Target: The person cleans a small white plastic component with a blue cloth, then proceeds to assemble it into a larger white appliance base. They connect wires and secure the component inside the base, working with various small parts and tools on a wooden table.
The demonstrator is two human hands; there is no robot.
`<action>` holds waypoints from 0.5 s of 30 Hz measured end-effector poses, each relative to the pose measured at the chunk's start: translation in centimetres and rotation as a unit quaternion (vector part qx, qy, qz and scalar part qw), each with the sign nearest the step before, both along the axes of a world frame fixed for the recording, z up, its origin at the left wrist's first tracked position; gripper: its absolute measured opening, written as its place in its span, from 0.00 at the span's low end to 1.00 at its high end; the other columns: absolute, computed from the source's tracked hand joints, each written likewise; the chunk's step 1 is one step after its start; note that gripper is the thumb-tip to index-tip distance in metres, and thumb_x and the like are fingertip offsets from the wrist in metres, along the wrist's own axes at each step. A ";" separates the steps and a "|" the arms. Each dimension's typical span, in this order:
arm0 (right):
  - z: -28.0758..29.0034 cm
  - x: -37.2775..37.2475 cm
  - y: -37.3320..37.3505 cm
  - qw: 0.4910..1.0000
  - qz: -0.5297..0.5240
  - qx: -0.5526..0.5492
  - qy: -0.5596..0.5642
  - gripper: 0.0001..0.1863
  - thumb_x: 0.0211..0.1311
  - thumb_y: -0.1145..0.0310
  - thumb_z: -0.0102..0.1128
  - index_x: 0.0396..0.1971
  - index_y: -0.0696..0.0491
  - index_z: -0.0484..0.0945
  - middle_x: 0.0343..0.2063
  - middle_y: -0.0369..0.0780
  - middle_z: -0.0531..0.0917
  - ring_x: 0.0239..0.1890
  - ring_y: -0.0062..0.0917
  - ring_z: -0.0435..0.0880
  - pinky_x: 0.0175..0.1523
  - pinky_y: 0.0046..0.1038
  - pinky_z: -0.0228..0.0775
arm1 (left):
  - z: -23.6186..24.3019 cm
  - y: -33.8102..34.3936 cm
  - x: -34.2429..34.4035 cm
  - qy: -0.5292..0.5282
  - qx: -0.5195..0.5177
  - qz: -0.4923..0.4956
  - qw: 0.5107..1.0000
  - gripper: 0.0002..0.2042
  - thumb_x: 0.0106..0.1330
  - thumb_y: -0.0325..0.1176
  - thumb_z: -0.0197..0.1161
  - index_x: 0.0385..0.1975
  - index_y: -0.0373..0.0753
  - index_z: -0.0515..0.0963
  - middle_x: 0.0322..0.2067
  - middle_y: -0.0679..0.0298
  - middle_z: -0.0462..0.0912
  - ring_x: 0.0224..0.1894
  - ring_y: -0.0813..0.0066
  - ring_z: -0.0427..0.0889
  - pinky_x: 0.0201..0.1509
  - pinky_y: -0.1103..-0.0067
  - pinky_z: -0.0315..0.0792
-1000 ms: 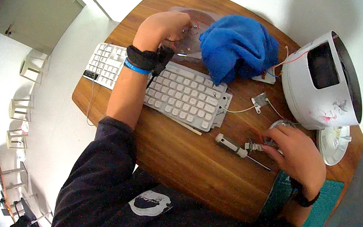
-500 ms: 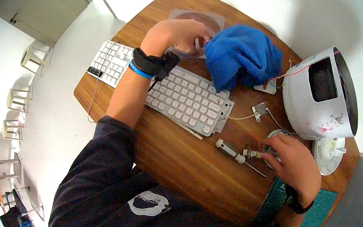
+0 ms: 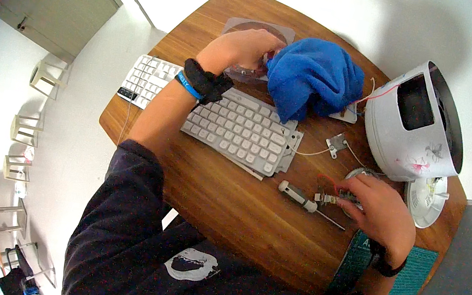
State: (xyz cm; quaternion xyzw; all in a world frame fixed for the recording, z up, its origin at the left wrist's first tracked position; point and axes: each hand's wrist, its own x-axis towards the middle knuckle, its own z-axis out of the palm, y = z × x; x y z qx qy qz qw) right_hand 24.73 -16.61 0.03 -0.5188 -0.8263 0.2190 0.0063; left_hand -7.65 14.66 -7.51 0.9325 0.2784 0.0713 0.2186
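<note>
My left hand [image 3: 249, 49] is curled on the clear plastic sheet [image 3: 234, 23], against the left edge of a bunched blue cloth [image 3: 315, 76]; what its fingers grip is mostly hidden. My right hand [image 3: 374, 206] is closed around a small wired electronic part [image 3: 327, 198] with red wires, above a round metal piece [image 3: 361, 173]. Just left of it lies a white-handled screwdriver [image 3: 302, 199]. A small metal bracket [image 3: 335, 143] on thin cables sits between the cloth and my right hand.
Two white keyboards [image 3: 237, 129] [image 3: 143, 77] span the middle left. A white cylindrical housing with flower print [image 3: 393, 131] and a white round cover [image 3: 424, 203] occupy the right. A green mat [image 3: 404, 288] is at the near right. Stools [image 3: 24, 129] stand on the floor leftward.
My left hand has shifted right, up against the blue cloth, its forearm angling more. My right hand stays at the small part. The whole view has shifted slightly as my head moved.
</note>
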 end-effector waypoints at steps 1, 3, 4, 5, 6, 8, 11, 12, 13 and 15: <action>0.1 0.0 -0.1 1.000 0.000 0.000 -0.005 0.15 0.70 0.61 0.69 0.48 0.54 0.80 0.44 0.48 0.85 0.49 0.51 0.86 0.53 0.49 0.80 | 0.3 0.0 0.1 0.030 0.022 -0.010 0.999 0.25 0.48 0.21 0.76 0.51 0.38 0.86 0.44 0.48 0.91 0.49 0.44 0.90 0.52 0.59 0.85; 0.3 0.0 -0.1 1.000 0.004 0.003 -0.010 0.15 0.70 0.61 0.69 0.47 0.54 0.80 0.44 0.48 0.85 0.49 0.51 0.86 0.53 0.49 0.80 | 0.4 0.1 0.4 0.089 0.061 -0.030 0.994 0.24 0.49 0.22 0.76 0.50 0.38 0.86 0.45 0.47 0.91 0.51 0.43 0.90 0.53 0.59 0.85; 0.3 0.0 -0.1 1.000 0.007 0.008 -0.009 0.15 0.70 0.61 0.69 0.47 0.54 0.80 0.44 0.48 0.85 0.49 0.50 0.86 0.53 0.49 0.80 | 0.4 0.1 0.5 0.099 0.066 -0.029 0.992 0.21 0.51 0.22 0.76 0.48 0.37 0.87 0.45 0.47 0.91 0.51 0.44 0.89 0.52 0.58 0.85; 0.4 -0.1 -0.2 1.000 0.009 0.014 -0.007 0.15 0.70 0.61 0.69 0.47 0.54 0.80 0.45 0.48 0.84 0.49 0.50 0.86 0.53 0.49 0.80 | 0.4 0.1 0.6 0.110 0.071 -0.028 0.991 0.18 0.54 0.23 0.76 0.46 0.36 0.87 0.45 0.47 0.91 0.51 0.44 0.89 0.51 0.58 0.86; 0.4 -0.1 -0.2 1.000 0.005 0.010 -0.007 0.15 0.70 0.61 0.69 0.47 0.54 0.80 0.45 0.48 0.85 0.49 0.50 0.86 0.53 0.49 0.80 | 0.4 0.0 0.7 0.121 0.077 -0.027 0.989 0.14 0.56 0.23 0.76 0.44 0.35 0.88 0.45 0.46 0.91 0.51 0.44 0.89 0.50 0.57 0.86; 0.5 0.0 -0.3 1.000 -0.003 0.002 -0.006 0.14 0.69 0.61 0.69 0.47 0.54 0.80 0.45 0.48 0.85 0.49 0.50 0.86 0.52 0.49 0.81 | -0.2 0.4 0.5 0.091 0.050 -0.021 0.994 0.20 0.52 0.23 0.77 0.48 0.37 0.87 0.46 0.46 0.91 0.52 0.43 0.89 0.53 0.59 0.84; 0.1 0.1 -0.4 0.999 0.007 0.031 0.011 0.14 0.69 0.62 0.69 0.47 0.54 0.81 0.44 0.48 0.85 0.48 0.50 0.86 0.52 0.49 0.81 | -1.1 0.5 -0.2 0.024 0.066 -0.042 0.997 0.22 0.50 0.23 0.77 0.48 0.37 0.86 0.47 0.47 0.91 0.53 0.44 0.90 0.55 0.61 0.84; 0.1 0.1 -0.4 1.000 0.003 0.022 0.008 0.14 0.69 0.62 0.69 0.48 0.54 0.81 0.44 0.48 0.85 0.48 0.50 0.86 0.52 0.49 0.81 | -1.2 0.5 -0.4 -0.004 0.080 -0.054 0.995 0.22 0.50 0.23 0.77 0.48 0.37 0.86 0.47 0.47 0.91 0.53 0.45 0.90 0.55 0.61 0.84; 0.2 0.1 -0.3 1.000 -0.001 0.012 0.004 0.14 0.69 0.62 0.69 0.48 0.54 0.81 0.44 0.48 0.85 0.48 0.50 0.86 0.52 0.49 0.81 | -1.2 0.6 -0.7 0.015 0.063 -0.048 0.997 0.22 0.50 0.23 0.78 0.48 0.37 0.86 0.47 0.48 0.91 0.53 0.45 0.90 0.54 0.61 0.84; 0.4 0.0 -0.3 1.000 -0.003 0.007 0.006 0.15 0.69 0.62 0.70 0.48 0.54 0.81 0.43 0.48 0.85 0.47 0.50 0.86 0.51 0.49 0.81 | -0.8 0.7 -1.0 0.051 0.030 -0.033 0.998 0.21 0.50 0.24 0.78 0.48 0.37 0.86 0.46 0.49 0.91 0.52 0.46 0.91 0.53 0.62 0.84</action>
